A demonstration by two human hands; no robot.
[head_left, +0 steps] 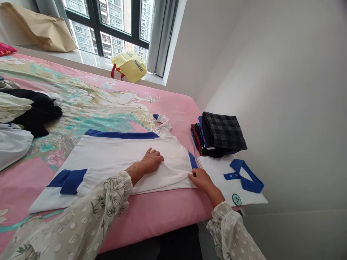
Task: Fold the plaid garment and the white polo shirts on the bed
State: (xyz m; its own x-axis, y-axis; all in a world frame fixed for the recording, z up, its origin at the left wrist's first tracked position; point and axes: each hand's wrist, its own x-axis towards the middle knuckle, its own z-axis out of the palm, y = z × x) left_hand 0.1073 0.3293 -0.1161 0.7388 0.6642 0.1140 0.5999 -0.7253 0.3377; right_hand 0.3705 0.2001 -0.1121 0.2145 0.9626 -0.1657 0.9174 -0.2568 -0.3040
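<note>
A white shirt with blue trim (114, 151) lies spread across the bed, one sleeve folded over its body so that the blue cuff (73, 181) rests at the left. My left hand (150, 161) is laid on the middle of the shirt, palm down with the fingers loosely stretched out. At the shirt's right end, just below a short blue band, my right hand (201, 179) has its thumb and fingers closed on the edge of the fabric. Beyond the right hand, a folded white polo shirt (218, 177) shows a blue collar and a round green badge.
A stack of folded dark clothes (225, 131), plaid on top, sits behind the polo shirt. Loose clothes (35, 110) are heaped at the left on the pink patterned bedding (168, 206). A yellow bag (130, 66) and a brown paper bag (54, 32) are by the window.
</note>
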